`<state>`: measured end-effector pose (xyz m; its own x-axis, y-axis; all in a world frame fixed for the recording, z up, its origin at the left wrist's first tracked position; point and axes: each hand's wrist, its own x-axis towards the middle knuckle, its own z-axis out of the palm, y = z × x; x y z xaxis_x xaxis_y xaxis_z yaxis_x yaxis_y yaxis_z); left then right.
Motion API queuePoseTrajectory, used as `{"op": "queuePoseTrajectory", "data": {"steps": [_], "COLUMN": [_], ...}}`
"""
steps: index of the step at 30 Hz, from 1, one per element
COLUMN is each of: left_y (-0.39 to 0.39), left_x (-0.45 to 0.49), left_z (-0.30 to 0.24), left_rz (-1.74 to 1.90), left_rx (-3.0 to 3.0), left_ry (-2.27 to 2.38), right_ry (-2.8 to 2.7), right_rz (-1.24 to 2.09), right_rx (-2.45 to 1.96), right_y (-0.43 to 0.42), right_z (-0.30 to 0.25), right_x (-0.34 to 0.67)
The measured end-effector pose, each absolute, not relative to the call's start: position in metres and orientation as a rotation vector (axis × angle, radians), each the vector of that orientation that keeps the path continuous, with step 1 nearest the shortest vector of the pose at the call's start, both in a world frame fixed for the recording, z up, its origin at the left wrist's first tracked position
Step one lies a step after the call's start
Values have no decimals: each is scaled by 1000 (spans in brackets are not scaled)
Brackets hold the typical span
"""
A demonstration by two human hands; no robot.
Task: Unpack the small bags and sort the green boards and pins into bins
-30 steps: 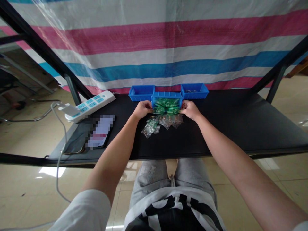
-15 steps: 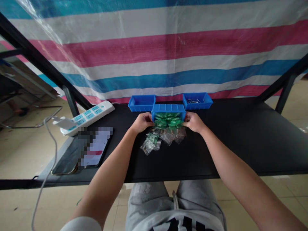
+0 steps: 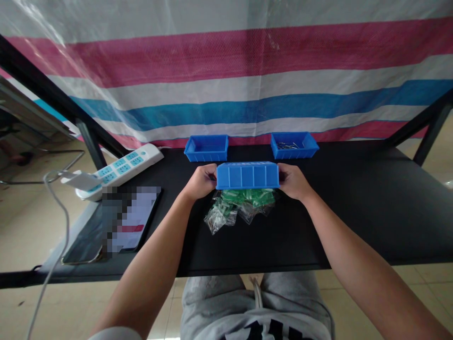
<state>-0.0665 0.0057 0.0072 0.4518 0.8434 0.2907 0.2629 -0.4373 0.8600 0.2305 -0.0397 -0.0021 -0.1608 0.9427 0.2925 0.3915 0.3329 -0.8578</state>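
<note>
Blue bin [image 3: 247, 175] sits near the middle of the black worktop [image 3: 354, 212], tipped up on its side so that its ribbed underside faces the camera and its opening points away and down. The left hand [image 3: 200, 182] clasps the bin's left end and the right hand [image 3: 293, 182] clasps its right end; each grip is closed on the bin, fingers curled round the short walls. A heap of small clear bags [image 3: 240, 205] with green pieces inside lies on the worktop right under the bin's near edge, touching it, and spreads a little toward the person, more on the left side than on the right.

Behind the tipped bin two more bins stand upright by the back edge. The left rear bin [image 3: 206, 148] shows only its blue floor, while the right rear bin [image 3: 294, 145] holds a few thin metal parts, too small to identify. A white power strip [image 3: 116, 170] with pale blue sockets lies at an angle at the far left, a plug and cable [image 3: 53, 226] running off the worktop's edge. Nearer the person on the left lies a flat device [image 3: 123, 226] with a blurred screen. A striped tarp [image 3: 226, 71] hangs behind the worktop.
</note>
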Motion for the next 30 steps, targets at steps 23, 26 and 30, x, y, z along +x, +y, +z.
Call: {"op": "queuePoseTrajectory", "data": {"steps": [23,26,30], "left_y": [12,12,5], "left_x": [-67,-67,-61], "left_z": [0,0,7], "left_rz": [898,926,1159], "left_rx": [1707,1746,1770], "left_ry": [1045,1053,1067], "right_ry": [-1549,-1562,-1484], "right_rz": [884,909,808], "right_rx": [-1269,-1261,-1248], "right_y": [-39,-40,-39], "right_z": [1,2,-2], "right_x": [230,230,229]}}
